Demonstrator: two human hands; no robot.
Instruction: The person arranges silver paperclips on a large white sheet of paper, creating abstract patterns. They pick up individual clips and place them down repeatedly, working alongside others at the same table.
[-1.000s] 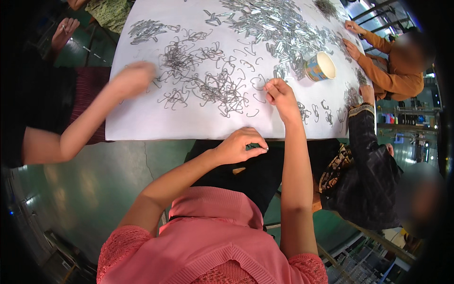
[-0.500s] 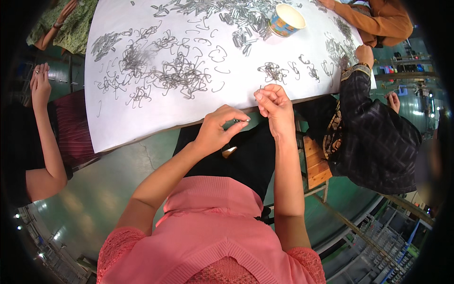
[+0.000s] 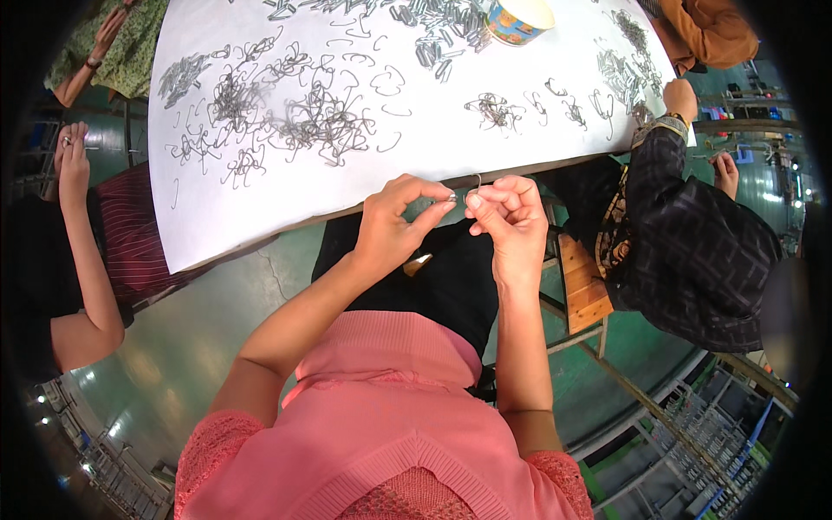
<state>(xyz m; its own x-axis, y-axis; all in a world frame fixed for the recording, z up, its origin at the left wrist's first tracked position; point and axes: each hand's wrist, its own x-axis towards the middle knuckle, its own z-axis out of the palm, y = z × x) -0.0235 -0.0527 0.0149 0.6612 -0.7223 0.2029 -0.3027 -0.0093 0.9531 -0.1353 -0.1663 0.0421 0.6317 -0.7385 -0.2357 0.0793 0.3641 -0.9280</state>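
Just off the near edge of the white-covered table, my left hand (image 3: 386, 221) pinches a small shiny metal piece (image 3: 451, 198) between thumb and forefinger; most of it is hidden. Close to its right, my right hand (image 3: 513, 217) is closed on a thin curved wire hook (image 3: 478, 179), whose bent end shows above the fingertips. The two sets of fingertips nearly meet. Beyond them on the table lie a large tangled heap of wire hooks (image 3: 325, 128) to the left and a smaller heap of hooks (image 3: 496, 111) straight ahead.
Many short metal tubes (image 3: 429, 52) lie scattered at the far middle, beside a patterned paper cup (image 3: 517, 36). A person in a dark patterned jacket (image 3: 693, 251) sits at my right, by a wooden stool (image 3: 582, 282). Other people are at the left and far sides.
My right hand has come down slightly, bringing the hook in line with the metal piece, and the gap between my hands has narrowed. The table has shifted slightly upward in view.
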